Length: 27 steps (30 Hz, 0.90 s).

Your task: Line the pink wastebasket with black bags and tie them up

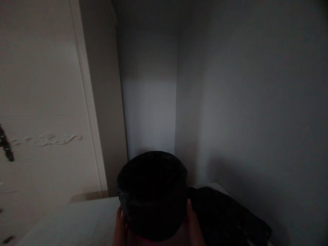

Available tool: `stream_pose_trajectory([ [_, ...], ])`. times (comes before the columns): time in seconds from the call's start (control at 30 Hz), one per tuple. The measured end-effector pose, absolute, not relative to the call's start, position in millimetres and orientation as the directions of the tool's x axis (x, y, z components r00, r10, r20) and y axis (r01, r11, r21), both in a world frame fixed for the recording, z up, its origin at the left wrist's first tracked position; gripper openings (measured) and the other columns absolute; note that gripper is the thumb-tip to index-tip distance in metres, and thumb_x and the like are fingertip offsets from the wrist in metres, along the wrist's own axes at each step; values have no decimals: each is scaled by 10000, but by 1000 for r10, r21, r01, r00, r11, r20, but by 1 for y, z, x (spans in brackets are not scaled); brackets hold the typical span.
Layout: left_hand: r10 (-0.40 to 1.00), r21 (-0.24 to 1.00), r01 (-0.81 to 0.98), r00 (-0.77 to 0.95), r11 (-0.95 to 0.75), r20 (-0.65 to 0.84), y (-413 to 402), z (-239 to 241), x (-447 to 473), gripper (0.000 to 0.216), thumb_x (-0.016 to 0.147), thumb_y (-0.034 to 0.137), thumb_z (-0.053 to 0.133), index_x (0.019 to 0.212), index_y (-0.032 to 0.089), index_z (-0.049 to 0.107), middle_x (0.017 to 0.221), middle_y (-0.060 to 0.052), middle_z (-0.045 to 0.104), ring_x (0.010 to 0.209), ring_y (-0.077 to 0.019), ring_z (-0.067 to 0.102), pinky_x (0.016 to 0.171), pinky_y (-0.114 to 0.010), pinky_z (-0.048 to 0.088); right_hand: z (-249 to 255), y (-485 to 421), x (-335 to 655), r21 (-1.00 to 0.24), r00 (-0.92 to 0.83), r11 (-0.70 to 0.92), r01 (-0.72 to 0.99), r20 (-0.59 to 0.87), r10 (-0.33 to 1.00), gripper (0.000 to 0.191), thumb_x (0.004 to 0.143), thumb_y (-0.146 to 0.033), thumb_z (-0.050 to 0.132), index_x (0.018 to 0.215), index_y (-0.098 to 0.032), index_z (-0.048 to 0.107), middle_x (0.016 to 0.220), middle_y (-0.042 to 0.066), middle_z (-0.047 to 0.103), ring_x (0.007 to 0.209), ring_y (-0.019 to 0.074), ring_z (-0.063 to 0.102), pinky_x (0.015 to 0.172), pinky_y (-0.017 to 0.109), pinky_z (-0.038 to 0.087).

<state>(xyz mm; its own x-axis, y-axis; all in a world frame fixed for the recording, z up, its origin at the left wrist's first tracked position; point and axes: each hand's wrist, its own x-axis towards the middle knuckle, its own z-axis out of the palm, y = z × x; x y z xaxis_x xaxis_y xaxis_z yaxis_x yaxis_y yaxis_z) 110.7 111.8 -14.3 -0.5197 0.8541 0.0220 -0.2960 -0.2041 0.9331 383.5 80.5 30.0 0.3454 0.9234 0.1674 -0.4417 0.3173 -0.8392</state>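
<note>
I hold a round black container (153, 191), like a bin lined with a dark bag, up in front of me in a dim room. My left hand (120, 227) grips its left side, fingers pressed against the wall. On the right side, my right hand (193, 227) clasps it with the thumb up along the wall. The container hides my palms and most of my fingers.
A white surface (77, 222), perhaps a bed, lies below. Dark cloth (228, 218) is heaped on it at the right. A white wardrobe door (43, 102) with carved trim stands at the left. Grey walls (243, 102) meet in a corner ahead.
</note>
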Motion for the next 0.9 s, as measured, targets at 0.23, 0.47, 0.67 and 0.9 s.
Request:
stream_pose_trajectory([
  [0.23,860,914,-384,-502,-130,-89,101,8,121,568,740,705,728,1081,254,779,1227,-119,796,1281,-425,672,1005,-557,594,33,84,380,-784,292,304,-542,164,942,328,1039,-404,674,1328,-247,674,1400,102,671,1174,255,694,980,462,622],
  [0.47,889,902,-410,-452,-139,-68,94,16,129,546,754,668,743,1096,247,806,1213,-115,813,1312,-436,654,1025,-591,577,29,84,382,-783,279,298,-546,165,946,311,1039,-404,674,1314,-260,683,1403,97,671,1176,252,693,982,449,620],
  [0.67,867,916,-360,-498,-176,-29,95,14,124,532,673,650,815,1054,279,797,1385,-114,750,1419,-451,575,1025,-581,579,24,84,388,-814,291,307,-493,178,940,299,1048,-407,659,1308,-265,687,1402,97,673,1175,248,693,981,445,621],
  [0.9,865,878,-443,-496,-182,-71,86,44,150,574,667,755,777,976,274,827,1104,-120,836,1275,-455,673,1024,-617,576,18,89,384,-849,313,323,-419,199,929,320,1035,-412,679,1321,-267,680,1402,98,672,1182,257,691,971,452,626],
])
